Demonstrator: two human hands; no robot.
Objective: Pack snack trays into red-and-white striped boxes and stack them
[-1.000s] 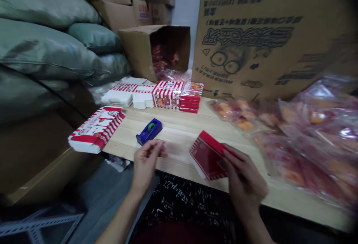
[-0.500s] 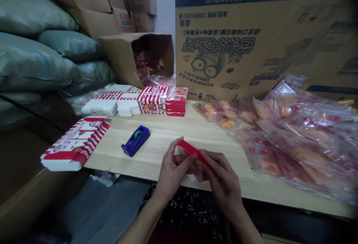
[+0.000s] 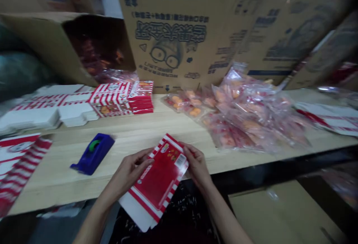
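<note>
Since the earlier frame, the flattened red-and-white paper box (image 3: pixel 156 180) has opened out and my view has swung right. In the head view, my left hand (image 3: pixel 125 175) and right hand (image 3: pixel 197 165) stand apart, clamping the box by its left and right edges, red printed side up. It overhangs the near edge of the wooden table (image 3: pixel 56 184). The blue tape dispenser (image 3: pixel 93 154) sits left; clear bags of snacks (image 3: pixel 237 121) lie far right.

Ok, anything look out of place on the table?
The large printed carton behind the wooden table stands upside down: its lettering and cartoon face are inverted. To its left, an open carton lies on its side, packets visible inside.
</note>
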